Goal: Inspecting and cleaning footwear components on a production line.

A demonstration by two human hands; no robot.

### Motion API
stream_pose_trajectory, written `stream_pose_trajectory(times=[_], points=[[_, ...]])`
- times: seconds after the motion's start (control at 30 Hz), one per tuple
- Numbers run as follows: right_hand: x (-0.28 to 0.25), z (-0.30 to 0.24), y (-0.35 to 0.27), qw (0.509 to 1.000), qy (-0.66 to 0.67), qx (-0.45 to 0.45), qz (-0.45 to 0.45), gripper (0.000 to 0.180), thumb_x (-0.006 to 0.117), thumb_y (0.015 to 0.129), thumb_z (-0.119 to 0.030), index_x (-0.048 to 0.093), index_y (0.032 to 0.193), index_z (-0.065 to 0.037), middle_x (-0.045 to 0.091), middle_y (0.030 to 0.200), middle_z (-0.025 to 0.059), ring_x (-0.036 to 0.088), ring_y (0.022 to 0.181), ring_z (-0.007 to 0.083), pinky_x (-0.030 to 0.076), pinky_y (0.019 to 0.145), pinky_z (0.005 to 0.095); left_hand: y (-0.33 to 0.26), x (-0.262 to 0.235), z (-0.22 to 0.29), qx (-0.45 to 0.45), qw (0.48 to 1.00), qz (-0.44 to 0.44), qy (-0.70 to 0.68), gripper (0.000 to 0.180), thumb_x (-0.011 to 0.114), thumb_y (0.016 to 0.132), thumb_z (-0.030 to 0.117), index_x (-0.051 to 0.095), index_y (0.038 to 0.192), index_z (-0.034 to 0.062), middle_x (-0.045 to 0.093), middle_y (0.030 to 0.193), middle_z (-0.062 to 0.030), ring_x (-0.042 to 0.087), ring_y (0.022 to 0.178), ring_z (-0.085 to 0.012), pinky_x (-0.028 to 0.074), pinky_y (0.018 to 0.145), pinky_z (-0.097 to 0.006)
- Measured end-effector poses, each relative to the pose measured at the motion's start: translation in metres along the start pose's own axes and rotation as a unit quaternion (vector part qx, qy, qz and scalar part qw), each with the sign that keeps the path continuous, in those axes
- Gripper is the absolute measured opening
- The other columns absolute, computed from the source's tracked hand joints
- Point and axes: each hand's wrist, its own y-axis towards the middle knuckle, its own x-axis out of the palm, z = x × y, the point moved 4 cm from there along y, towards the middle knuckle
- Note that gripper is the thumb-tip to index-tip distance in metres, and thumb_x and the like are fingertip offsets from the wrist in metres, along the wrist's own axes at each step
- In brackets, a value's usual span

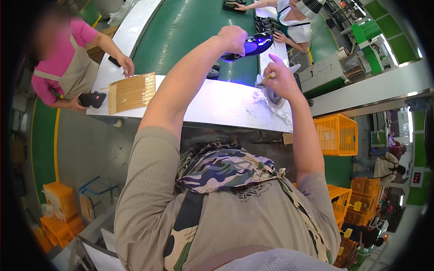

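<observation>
A: In the head view, where is the shoe, and which hand bears it?
B: The glossy black shoe (261, 43) is held in the air at the upper centre of the frame, toe toward the right, with violet-blue light reflected along it. The left hand (233, 39) has its fingers clenched about the shoe's left end.

A: And the right hand?
B: The right hand (280, 77), right of centre and below the shoe, is apart from it. Its index finger points upward; the other fingers are curled around a thin yellowish tool (271, 75), whose exact kind cannot be told. Just below lies crumpled clear plastic (276, 100) on the white counter (217, 97).

A: What surrounds the hands?
B: Beyond the counter runs a green conveyor belt (194, 31). At the upper right, a co-worker in a white apron (299, 31) reaches among black shoes (266, 23).

A: And toward the left?
B: A co-worker in a pink top (54, 67) grasps a black object (92, 99), its kind unclear, beside a flat piece of cardboard (131, 93) on the counter. An orange crate (337, 134) stands right of centre, beyond the right forearm.
</observation>
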Motion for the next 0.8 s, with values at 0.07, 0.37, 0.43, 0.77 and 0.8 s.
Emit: stream_pose_trajectory(times=[0.07,0.37,0.43,0.77,0.8], points=[[-0.002,-0.008,0.009,0.999,-0.002,0.033,-0.028,0.022,0.074,0.065,-0.001,0.057,0.079,-0.004,0.048,0.143,0.0256,0.052,0.13,0.0374,0.047,0.093,0.0392,-0.001,-0.002,0.003,0.015,1.0,0.009,0.002,0.043,0.082,0.064,0.038,0.074,0.093,0.007,0.072,0.09,-0.0161,0.07,0.088,-0.0343,0.056,0.08,-0.044],[-0.007,-0.014,0.021,0.994,-0.107,0.0,0.007,0.018,0.073,0.064,-0.005,0.065,0.08,-0.008,0.049,0.14,0.0291,0.06,0.116,0.04,0.051,0.089,0.0412,-0.006,-0.01,0.013,0.025,0.996,0.018,0.085,0.022,0.07,0.072,0.021,0.075,0.09,0.0106,0.074,0.091,-0.0102,0.072,0.088,-0.0277,0.058,0.076,-0.041],[-0.008,-0.014,0.023,0.994,-0.109,-0.003,0.014,0.018,0.072,0.065,-0.006,0.065,0.081,-0.008,0.048,0.141,0.0298,0.06,0.116,0.0398,0.05,0.091,0.0411,-0.006,-0.012,0.015,0.027,0.995,0.028,0.09,0.021,0.07,0.072,0.021,0.075,0.091,0.0116,0.074,0.09,-0.0093,0.072,0.088,-0.0268,0.058,0.075,-0.04],[-0.004,-0.027,0.041,0.993,-0.104,-0.045,0.026,0.015,0.07,0.068,-0.008,0.061,0.079,-0.008,0.053,0.132,0.0292,0.059,0.112,0.0451,0.05,0.087,0.0454,-0.002,-0.015,0.004,0.091,0.975,0.127,0.157,0.02,0.068,0.074,0.02,0.067,0.091,0.0096,0.071,0.077,-0.0095,0.072,0.072,-0.0285,0.056,0.065,-0.042],[-0.003,-0.029,0.039,0.99,-0.11,-0.074,0.044,0.013,0.067,0.07,-0.008,0.058,0.078,-0.006,0.058,0.119,0.0276,0.059,0.109,0.0457,0.049,0.086,0.0476,-0.004,-0.019,0.007,0.079,0.982,0.101,0.137,0.017,0.068,0.074,0.02,0.068,0.088,0.0101,0.071,0.076,-0.01,0.072,0.07,-0.0282,0.056,0.064,-0.043]])
